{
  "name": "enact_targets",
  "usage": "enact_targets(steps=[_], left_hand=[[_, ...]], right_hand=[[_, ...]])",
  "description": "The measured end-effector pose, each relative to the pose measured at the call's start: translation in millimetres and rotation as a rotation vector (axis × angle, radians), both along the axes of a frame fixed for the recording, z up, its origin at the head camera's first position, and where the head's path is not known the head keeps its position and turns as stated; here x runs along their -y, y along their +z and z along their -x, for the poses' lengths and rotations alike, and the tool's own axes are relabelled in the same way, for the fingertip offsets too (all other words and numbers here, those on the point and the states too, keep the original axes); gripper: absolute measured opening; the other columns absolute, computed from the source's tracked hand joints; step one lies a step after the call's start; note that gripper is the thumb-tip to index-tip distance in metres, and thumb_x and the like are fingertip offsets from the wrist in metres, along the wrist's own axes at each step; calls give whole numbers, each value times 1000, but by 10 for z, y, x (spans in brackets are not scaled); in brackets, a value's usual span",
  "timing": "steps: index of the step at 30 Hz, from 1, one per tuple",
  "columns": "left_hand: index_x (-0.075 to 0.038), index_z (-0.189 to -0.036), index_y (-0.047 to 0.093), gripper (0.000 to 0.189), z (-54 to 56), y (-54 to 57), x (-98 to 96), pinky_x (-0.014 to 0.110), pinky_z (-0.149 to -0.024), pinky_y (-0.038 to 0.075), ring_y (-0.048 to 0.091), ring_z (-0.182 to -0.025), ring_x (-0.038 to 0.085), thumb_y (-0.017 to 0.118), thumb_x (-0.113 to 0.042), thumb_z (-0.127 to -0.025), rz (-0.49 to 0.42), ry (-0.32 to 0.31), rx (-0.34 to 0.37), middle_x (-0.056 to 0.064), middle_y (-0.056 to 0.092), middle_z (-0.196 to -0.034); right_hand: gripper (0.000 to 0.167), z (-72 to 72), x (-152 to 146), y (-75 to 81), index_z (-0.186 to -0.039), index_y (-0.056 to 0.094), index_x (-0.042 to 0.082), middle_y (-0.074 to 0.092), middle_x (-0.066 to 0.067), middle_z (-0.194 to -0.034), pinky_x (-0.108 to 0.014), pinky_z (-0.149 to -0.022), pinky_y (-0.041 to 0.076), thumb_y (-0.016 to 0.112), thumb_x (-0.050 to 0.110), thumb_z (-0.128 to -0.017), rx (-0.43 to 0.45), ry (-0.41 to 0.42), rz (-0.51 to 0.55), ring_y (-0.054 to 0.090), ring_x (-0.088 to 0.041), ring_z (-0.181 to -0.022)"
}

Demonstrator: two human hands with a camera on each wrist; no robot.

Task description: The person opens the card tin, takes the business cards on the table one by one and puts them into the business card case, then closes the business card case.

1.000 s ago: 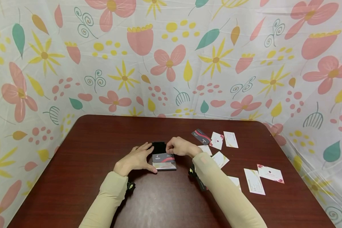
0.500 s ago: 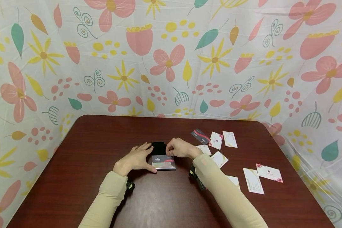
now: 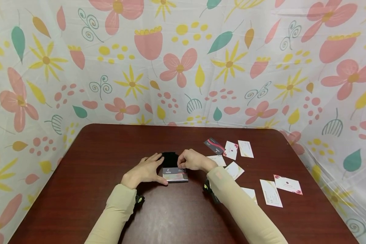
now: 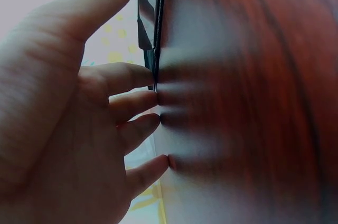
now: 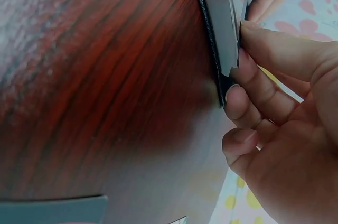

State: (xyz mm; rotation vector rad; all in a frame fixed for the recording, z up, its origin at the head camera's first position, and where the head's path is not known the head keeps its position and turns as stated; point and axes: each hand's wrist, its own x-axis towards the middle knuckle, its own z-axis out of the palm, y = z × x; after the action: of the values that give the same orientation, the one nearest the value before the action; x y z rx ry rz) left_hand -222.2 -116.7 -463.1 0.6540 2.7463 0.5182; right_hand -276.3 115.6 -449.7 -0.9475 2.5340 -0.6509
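A black business card case (image 3: 169,160) lies unfolded on the table, its lid flat at the far side and its shiny metal pocket toward me. A dark grey business card (image 3: 171,170) with a pink stripe sits mostly inside the pocket, its upper strip showing. My right hand (image 3: 192,159) pinches the card's far right edge between thumb and fingers. The left hand (image 3: 143,172) is spread beside the case, thumb at the near left corner, fingers by the lid. In the right wrist view the metal side of the case (image 5: 221,20) shows just past my thumb.
Several loose cards lie to the right: a dark one (image 3: 214,146), a white one with red flowers (image 3: 231,150), and plain white ones (image 3: 245,149). Two more (image 3: 271,193) (image 3: 288,184) are farther right. A flowered curtain (image 3: 183,84) hangs behind the table.
The grey card has slid down toward me, deeper into the metal pocket, with my right fingers following it. The left hand has stayed in place.
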Motion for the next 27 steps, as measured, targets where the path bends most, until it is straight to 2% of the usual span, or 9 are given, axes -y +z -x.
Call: enact_targets(steps=[18, 27], left_hand=[[-3, -150, 37, 108, 2, 12, -3, 53, -113, 17, 17, -147, 30, 79, -62, -70, -6, -8, -16, 15, 26, -158], [-4, -152, 35, 109, 0, 6, 11, 52, -113, 17, 17, -147, 29, 78, -63, -70, 4, 2, 2, 13, 25, -159]], right_hand=[[14, -29, 13, -36, -75, 72, 19, 62, 11, -66, -23, -61, 47, 79, 9, -82, -43, 16, 7, 56, -3, -63], [14, -39, 21, -54, -76, 71, 19, 60, 12, -65, -25, -61, 47, 79, 11, -82, -64, 27, 6, 55, -4, -62]])
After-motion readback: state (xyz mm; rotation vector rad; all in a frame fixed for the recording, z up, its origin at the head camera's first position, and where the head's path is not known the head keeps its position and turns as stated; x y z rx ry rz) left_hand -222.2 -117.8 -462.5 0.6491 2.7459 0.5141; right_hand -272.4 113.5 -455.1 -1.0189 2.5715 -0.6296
